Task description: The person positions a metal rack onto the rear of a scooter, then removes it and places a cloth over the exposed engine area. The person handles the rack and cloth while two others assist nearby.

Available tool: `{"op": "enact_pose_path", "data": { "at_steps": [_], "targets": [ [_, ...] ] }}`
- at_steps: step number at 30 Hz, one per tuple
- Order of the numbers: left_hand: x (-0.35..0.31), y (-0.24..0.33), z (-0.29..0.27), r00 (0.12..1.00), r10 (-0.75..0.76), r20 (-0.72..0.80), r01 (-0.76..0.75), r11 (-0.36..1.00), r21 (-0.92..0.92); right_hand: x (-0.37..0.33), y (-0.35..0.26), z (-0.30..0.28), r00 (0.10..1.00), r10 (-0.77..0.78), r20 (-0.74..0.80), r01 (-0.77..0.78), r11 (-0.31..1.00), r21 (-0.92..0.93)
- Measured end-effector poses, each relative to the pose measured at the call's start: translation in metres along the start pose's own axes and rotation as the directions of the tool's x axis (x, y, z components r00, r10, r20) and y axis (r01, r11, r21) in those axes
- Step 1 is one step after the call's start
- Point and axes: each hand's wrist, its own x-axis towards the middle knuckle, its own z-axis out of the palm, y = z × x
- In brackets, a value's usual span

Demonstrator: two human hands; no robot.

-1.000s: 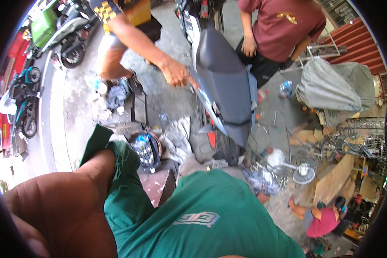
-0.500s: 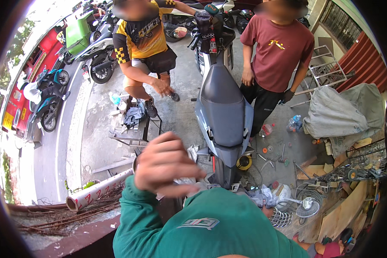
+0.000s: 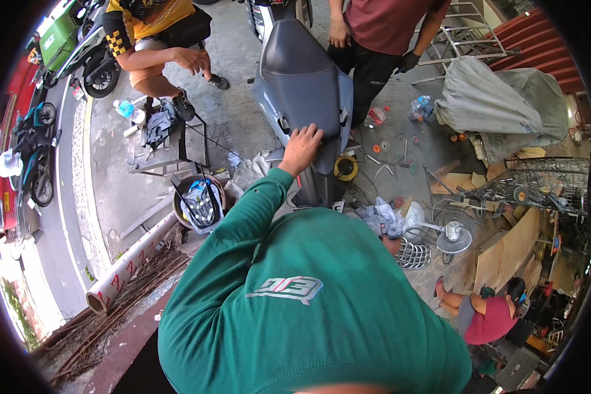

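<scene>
Top centre, I'm watching a blue-grey motorbike's (image 3: 267,104) dark seat (image 3: 302,62) bearing a loosely spread, empty left hand (image 3: 300,150); centre-left, a tub (image 3: 222,188) is holding dark parts (image 3: 207,210).

I'm getting bright daylight on my feed, strongest from the left, where patches beside the road (image 3: 71,184) burn out to white and a pinkish flare tints the rim. Light falls off toward the right, and the near right corner, around the person in a maroon top (image 3: 491,323), turns murky. The dark seat (image 3: 300,49) carries a soft sheen, while the left hand (image 3: 301,148) and green shirt (image 3: 348,262) look softly lit and reasonably sharp. My lens bends the red shutter (image 3: 538,56) far right, and blackness swallows the corners.
</scene>
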Motion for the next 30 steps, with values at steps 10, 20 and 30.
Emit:
{"op": "enact_pose_path", "data": {
  "at_steps": [10, 20, 30],
  "targets": [
    [0.003, -0.012, -0.001, 0.986, 0.165, -0.016, -0.163, 0.985, 0.062, -0.044, -0.007, -0.026, 0.993, -0.078, -0.083, 0.099, 0.954, 0.282],
    [0.002, 0.117, -0.030, 0.994, 0.114, -0.004, -0.082, 0.698, -0.712, 0.015, -0.027, -0.113, 0.990, -0.113, 0.081, 0.083, 0.949, 0.304],
    [0.067, 0.094, -0.017, 0.754, -0.528, 0.391, 0.576, 0.246, -0.780, 0.078, -0.094, -0.187, 0.845, -0.426, 0.322, 0.191, 0.804, 0.563]
  ]
}}
